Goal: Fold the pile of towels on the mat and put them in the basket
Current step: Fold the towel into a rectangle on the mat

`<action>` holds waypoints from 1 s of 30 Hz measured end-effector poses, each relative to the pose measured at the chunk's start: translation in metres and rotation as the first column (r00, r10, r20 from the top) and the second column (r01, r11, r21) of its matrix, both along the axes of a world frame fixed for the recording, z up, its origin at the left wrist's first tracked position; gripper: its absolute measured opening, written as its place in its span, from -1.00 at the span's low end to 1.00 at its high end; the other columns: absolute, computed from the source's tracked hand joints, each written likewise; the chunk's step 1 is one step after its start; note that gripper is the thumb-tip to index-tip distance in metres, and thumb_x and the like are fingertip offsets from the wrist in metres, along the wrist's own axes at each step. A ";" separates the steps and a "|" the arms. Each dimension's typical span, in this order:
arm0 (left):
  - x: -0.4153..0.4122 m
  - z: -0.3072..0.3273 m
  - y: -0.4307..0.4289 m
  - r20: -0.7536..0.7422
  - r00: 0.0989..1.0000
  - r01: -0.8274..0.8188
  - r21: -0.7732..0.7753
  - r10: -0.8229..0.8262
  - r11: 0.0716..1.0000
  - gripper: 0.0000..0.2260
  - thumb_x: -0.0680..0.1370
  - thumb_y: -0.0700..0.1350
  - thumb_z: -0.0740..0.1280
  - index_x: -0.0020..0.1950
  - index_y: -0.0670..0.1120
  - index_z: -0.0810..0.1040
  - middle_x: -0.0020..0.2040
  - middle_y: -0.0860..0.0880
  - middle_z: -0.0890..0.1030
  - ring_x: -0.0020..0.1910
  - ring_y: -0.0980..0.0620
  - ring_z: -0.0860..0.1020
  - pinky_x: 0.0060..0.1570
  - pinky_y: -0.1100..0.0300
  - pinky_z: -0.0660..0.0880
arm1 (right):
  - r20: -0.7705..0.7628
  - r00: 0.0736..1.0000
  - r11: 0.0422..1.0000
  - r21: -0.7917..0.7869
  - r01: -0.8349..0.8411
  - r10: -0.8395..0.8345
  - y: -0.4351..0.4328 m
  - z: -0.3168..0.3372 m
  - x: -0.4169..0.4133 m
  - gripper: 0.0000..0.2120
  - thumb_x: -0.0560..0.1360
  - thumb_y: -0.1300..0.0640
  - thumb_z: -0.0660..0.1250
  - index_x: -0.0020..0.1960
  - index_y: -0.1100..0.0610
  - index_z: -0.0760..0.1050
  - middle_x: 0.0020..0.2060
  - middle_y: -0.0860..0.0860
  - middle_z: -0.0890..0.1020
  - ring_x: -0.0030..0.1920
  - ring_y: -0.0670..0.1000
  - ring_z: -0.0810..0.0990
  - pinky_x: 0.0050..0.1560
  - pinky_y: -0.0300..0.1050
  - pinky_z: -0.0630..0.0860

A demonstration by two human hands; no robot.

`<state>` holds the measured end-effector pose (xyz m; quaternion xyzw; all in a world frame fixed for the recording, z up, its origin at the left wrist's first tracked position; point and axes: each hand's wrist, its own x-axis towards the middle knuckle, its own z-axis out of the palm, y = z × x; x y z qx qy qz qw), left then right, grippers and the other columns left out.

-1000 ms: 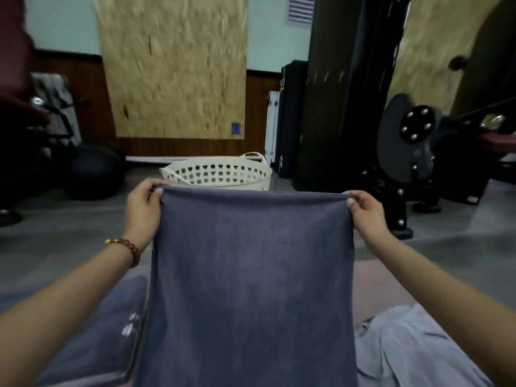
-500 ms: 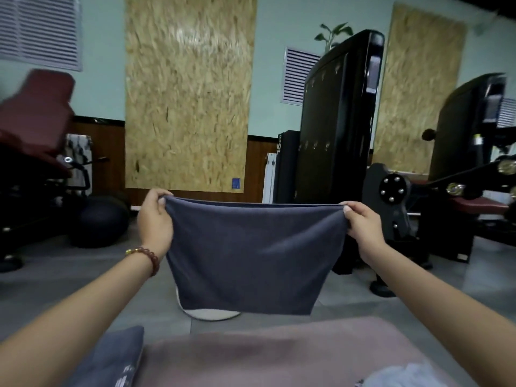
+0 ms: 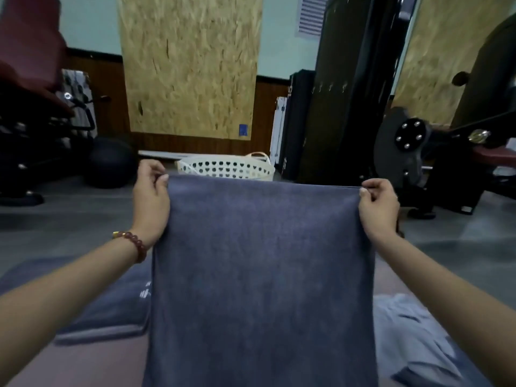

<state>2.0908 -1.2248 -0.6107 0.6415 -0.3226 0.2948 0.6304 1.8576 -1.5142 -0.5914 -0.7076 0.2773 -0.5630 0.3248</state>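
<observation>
- Grey floor runs back to a pale green wall with dark wood panelling low down, and a tall chipboard panel (image 3: pixel 190 65) leans flat against it at the far centre.
- Black gym machines (image 3: pixel 349 93) stand at the far right. A dark red padded bench (image 3: pixel 28 43) shows at the far left, with a black ball (image 3: pixel 110 162) on the floor just right of it.
- A white basket (image 3: pixel 226 170) with heart-shaped holes sits on the floor at the far centre. Its lower part is hidden behind the top edge of the raised towel.
- The left hand (image 3: pixel 150 202) pinches the top left corner of a dark grey-blue towel (image 3: pixel 262 275). A brown bead bracelet (image 3: pixel 134 244) sits on that wrist.
- The right hand (image 3: pixel 379 208) pinches the top right corner, fingers curled over the hem.
- The two hands are well apart, so the top edge is pulled straight between them. The cloth hangs flat towards the camera and runs out of the bottom of the view, so its lower edge cannot be seen.
- A pinkish mat (image 3: pixel 83 361) lies near, under the arms.
- At near left, a second dark towel (image 3: pixel 111 297) with a small white mark lies flat.
- At near right, a pale blue-grey towel (image 3: pixel 413 336) lies crumpled on the mat.
</observation>
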 end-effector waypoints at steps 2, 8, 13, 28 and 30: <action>0.011 -0.050 -0.005 -0.129 0.991 -0.021 0.144 0.040 0.989 -0.82 0.54 -0.39 0.13 -0.05 -0.11 0.34 -0.14 -0.11 0.44 -0.16 0.00 0.40 -0.18 0.24 0.27 | -0.198 0.980 0.996 0.078 0.032 -0.015 -0.006 -0.043 0.007 -0.88 0.57 0.23 0.18 0.08 0.15 0.44 -0.14 0.01 0.55 -0.11 0.01 0.51 -0.11 -0.21 0.34; 0.061 -0.176 -0.011 -0.348 0.934 0.121 0.514 0.077 0.849 -0.79 0.53 -0.39 0.13 -0.15 -0.08 0.33 -0.22 -0.09 0.44 -0.16 -0.05 0.40 -0.11 0.11 0.30 | -0.477 0.878 0.964 0.217 0.153 -0.032 -0.013 -0.159 0.035 -0.83 0.60 0.21 0.12 0.15 0.19 0.41 0.04 0.18 0.56 0.02 0.19 0.50 0.00 -0.04 0.37; 0.089 -0.218 -0.016 -0.419 0.903 0.197 0.593 0.091 0.781 -0.84 0.54 -0.34 0.23 -0.10 -0.07 0.37 -0.26 -0.09 0.51 -0.14 -0.14 0.50 -0.09 0.07 0.38 | -0.561 0.826 0.943 0.243 0.228 -0.055 -0.021 -0.205 0.054 -0.83 0.59 0.23 0.11 0.11 0.16 0.44 -0.08 0.07 0.52 -0.05 0.14 0.49 -0.05 -0.12 0.32; 0.179 -0.299 -0.084 -0.502 0.819 0.126 0.631 0.279 0.765 -0.89 0.58 -0.22 0.23 0.05 -0.21 0.48 -0.01 -0.23 0.61 -0.01 -0.20 0.53 -0.10 0.12 0.34 | -0.395 0.916 0.797 0.574 0.187 0.070 -0.114 -0.291 0.202 -0.85 0.55 0.32 0.18 -0.15 0.14 0.41 -0.31 0.07 0.50 -0.52 -0.03 0.49 -0.39 -0.21 0.51; 0.190 -0.318 -0.089 -0.506 0.811 0.134 0.649 0.294 0.749 -0.93 0.57 -0.23 0.24 0.01 -0.20 0.48 -0.04 -0.24 0.61 -0.03 -0.20 0.54 -0.10 0.10 0.35 | -0.403 0.913 0.806 0.561 0.188 0.067 -0.116 -0.312 0.212 -0.86 0.55 0.33 0.14 -0.09 0.15 0.41 -0.27 0.09 0.51 -0.49 -0.04 0.49 -0.45 -0.30 0.46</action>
